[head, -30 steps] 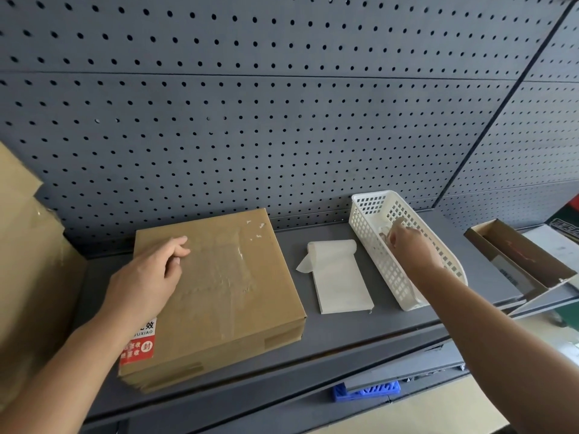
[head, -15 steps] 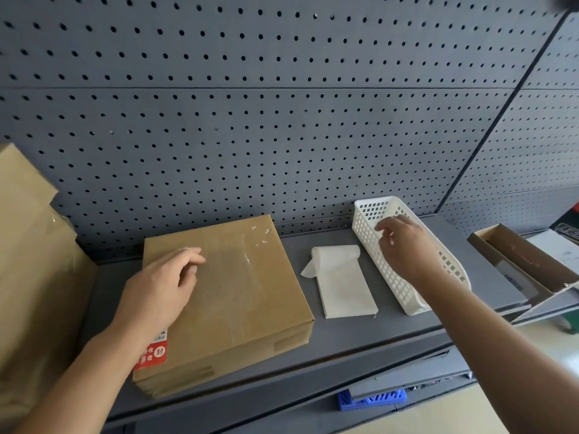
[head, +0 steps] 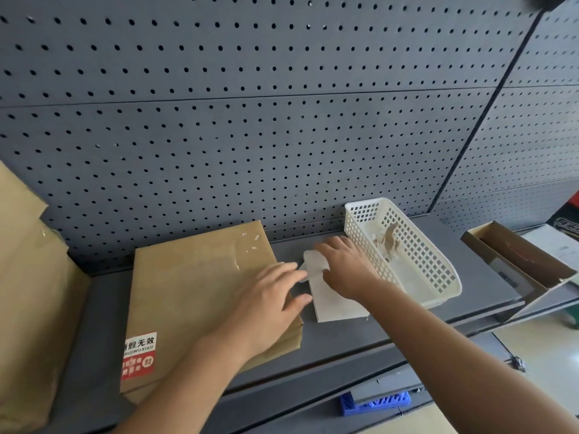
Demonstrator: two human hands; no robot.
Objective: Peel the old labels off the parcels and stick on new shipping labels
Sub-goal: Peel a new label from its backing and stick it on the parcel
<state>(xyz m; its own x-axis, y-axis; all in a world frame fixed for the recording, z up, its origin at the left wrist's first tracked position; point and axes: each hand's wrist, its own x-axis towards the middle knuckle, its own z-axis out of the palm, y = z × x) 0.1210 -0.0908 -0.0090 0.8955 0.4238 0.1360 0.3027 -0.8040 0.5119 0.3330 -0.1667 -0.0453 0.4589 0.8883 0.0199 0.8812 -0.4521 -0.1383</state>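
Now the right hand (head: 347,270) rests loose-fingered on the label stack (head: 333,308) (left hand (head: 269,303) straight-fingered, alongside).

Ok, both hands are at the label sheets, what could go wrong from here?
The label sheets curl up at the far end by the right hand; a hasty pull by the left hand might crease one. White scraps sit on the box top, so a new label may not lie flat.

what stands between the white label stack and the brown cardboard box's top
Nothing on the grey shelf does: the white label stack lies beside the brown cardboard box. Only the left hand reaches across the box's right edge.
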